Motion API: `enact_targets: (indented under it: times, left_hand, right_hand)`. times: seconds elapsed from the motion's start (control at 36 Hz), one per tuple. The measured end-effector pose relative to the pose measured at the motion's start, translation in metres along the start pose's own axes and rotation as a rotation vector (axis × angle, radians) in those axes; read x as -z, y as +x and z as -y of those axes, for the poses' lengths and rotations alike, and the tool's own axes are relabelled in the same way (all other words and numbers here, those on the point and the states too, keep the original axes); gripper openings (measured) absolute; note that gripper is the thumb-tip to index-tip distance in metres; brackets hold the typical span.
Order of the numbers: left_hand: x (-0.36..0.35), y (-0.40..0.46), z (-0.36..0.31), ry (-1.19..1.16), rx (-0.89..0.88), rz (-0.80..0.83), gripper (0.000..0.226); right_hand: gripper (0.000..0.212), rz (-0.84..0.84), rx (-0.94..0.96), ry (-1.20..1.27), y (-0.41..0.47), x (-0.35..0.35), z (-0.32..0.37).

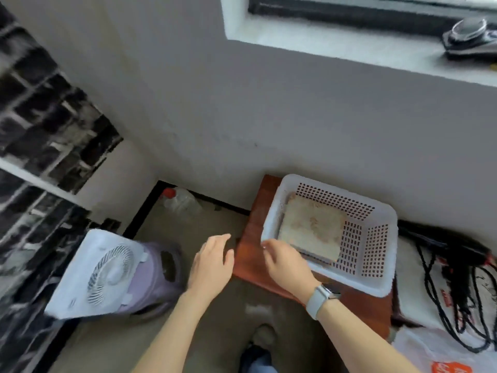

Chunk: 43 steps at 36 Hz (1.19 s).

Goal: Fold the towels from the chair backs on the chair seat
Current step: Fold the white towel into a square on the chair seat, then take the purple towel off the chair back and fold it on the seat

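A folded beige towel (312, 224) lies flat inside a white perforated plastic basket (376, 284), on top of another folded piece. The basket stands on a reddish-brown wooden surface (250, 254) against the wall. My right hand (285, 265), with a watch on the wrist, hovers at the basket's near left rim with relaxed fingers and holds nothing. Left of the wooden surface, my left hand (212, 262) hangs over the floor with its fingers loosely extended and empty. No chair back is in view.
A white box fan (99, 273) leans on a purple stool (158, 278) at the left. A clear plastic bottle (180, 201) stands in the corner. Black cables (457, 286) and white bags lie to the right. A window sill runs above.
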State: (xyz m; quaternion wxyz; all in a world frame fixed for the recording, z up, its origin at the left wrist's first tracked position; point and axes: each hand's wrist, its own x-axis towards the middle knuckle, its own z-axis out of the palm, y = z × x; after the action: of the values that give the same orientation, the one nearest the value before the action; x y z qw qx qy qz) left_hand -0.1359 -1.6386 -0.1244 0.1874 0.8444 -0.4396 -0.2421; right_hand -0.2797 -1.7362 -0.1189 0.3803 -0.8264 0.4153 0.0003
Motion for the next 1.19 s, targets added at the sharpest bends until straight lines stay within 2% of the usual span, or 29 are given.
enact_targets:
  times: [0.14, 0.31, 0.39, 0.47, 0.56, 0.67, 0.78, 0.89, 1.08, 1.19]
  left_hand:
    - [0.042, -0.076, 0.072, -0.045, 0.258, -0.165, 0.046]
    - [0.079, -0.208, 0.156, -0.148, 0.508, -0.374, 0.037]
    - [0.087, -0.287, 0.192, -0.172, 0.628, -0.472, 0.052]
    - [0.086, -0.373, 0.226, -0.169, 0.750, -0.543, 0.046]
    - [0.081, -0.464, 0.257, -0.192, 0.820, -0.614, 0.050]
    - [0.075, -0.587, 0.284, -0.204, 0.935, -0.745, 0.046]
    - [0.069, -0.697, 0.302, -0.198, 1.077, -0.889, 0.027]
    - [0.058, -0.790, 0.314, -0.214, 1.219, -1.027, 0.034]
    - [0.042, -0.915, 0.344, -0.239, 1.414, -1.166, 0.029]
    - [0.045, -0.960, 0.368, -0.234, 1.460, -1.213, 0.026]
  right_hand:
    - [0.032, 0.155, 0.210, -0.103, -0.012, -0.058, 0.076]
    - [0.025, 0.353, 0.441, -0.218, -0.057, -0.145, 0.173]
    - [0.019, 0.450, 0.577, -0.272, -0.102, -0.194, 0.214]
    - [0.020, 0.518, 0.688, -0.326, -0.161, -0.246, 0.248]
    - [0.028, 0.604, 0.772, -0.347, -0.230, -0.301, 0.275]
    - [0.031, 0.725, 0.916, -0.396, -0.329, -0.368, 0.311]
    - [0.031, 0.876, 1.084, -0.475, -0.423, -0.427, 0.346]
    - [0.031, 0.968, 1.218, -0.550, -0.505, -0.472, 0.375]
    - [0.031, 1.117, 1.413, -0.627, -0.612, -0.549, 0.421]
    - [0.031, 1.134, 1.485, -0.627, -0.650, -0.590, 0.451]
